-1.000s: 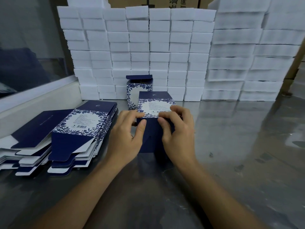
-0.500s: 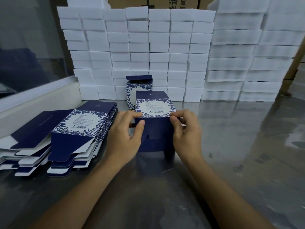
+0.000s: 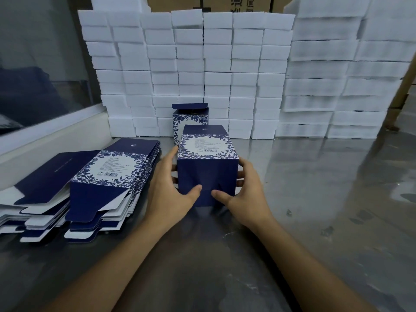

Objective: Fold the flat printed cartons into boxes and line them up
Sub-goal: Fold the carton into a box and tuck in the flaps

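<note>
We are seeing a dim, cool, bluish scene under soft overhead light. The steel table point(image 3: 315, 199) is throwing back broad pale glare on the right, with smeared reflections of the white blocks point(image 3: 202, 64). We are noticing soft shadows under the hands and beside the flat cartons point(image 3: 101, 183). The blocks on the far right are looking blurred, and the wide lens is bending lines toward the edges. The window point(image 3: 33, 64) on the left is staying dark and murky.

Matt printed card on the box point(image 3: 207, 167); shiny, scuffed metal table point(image 3: 315, 199); soft white foam blocks point(image 3: 202, 64) upper centre.
</note>
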A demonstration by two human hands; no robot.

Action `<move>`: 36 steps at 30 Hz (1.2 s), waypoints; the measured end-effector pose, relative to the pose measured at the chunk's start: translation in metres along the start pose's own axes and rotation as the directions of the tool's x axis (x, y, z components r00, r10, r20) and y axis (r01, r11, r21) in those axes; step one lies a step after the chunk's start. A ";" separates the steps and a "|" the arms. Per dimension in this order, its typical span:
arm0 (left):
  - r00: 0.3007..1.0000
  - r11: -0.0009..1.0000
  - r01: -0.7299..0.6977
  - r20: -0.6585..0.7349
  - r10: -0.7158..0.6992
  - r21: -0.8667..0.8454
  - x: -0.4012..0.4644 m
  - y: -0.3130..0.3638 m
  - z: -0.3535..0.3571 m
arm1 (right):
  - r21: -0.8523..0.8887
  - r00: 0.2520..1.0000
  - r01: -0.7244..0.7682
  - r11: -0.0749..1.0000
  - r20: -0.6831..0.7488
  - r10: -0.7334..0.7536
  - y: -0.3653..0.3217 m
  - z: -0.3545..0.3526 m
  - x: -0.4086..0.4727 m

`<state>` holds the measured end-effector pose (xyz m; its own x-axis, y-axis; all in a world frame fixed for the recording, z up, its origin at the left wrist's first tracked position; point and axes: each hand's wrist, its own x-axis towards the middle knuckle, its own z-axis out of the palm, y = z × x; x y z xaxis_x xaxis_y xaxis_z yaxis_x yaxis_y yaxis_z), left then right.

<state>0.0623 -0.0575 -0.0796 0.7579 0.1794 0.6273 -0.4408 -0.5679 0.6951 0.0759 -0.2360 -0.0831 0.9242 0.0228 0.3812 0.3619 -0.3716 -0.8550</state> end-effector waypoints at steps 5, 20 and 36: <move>0.999 0.997 -0.002 -0.045 0.005 0.073 0.000 0.002 -0.001 | -0.013 0.999 0.013 1.000 -0.052 -0.014 0.004 0.001 0.000; 0.991 0.994 -0.057 -0.117 0.068 0.091 -0.003 0.005 0.000 | 0.013 0.987 0.028 1.000 -0.158 -0.026 -0.004 0.006 -0.007; 0.995 0.951 0.032 0.101 -0.001 -0.308 -0.006 0.017 -0.001 | 0.187 0.949 0.033 0.982 -0.315 0.028 -0.017 0.005 -0.010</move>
<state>0.0499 -0.0672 -0.0710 0.8030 0.0977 0.5879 -0.5430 -0.2867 0.7893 0.0616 -0.2250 -0.0746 0.8485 -0.2807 0.4486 0.4089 -0.1901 -0.8925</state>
